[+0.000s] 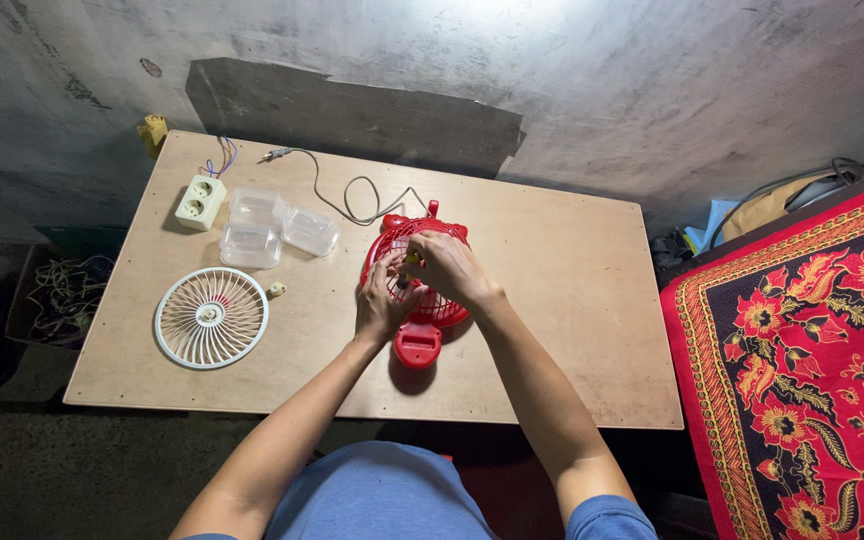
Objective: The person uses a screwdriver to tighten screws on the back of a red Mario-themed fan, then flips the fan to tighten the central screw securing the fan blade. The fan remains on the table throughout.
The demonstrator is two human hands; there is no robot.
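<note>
Both hands on red fan [418, 340]: left hand [380, 305] gripping, right hand [447, 268] pinching.

A makeshift home repair corner is showing itself: a low plywood board [552, 330] lying on bare concrete floor [652, 80], patterned red mat [812, 380] spreading alongside.

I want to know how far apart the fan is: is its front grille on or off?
Off. The white grille lies flat on the board, left of the red fan, where both hands work.
</note>
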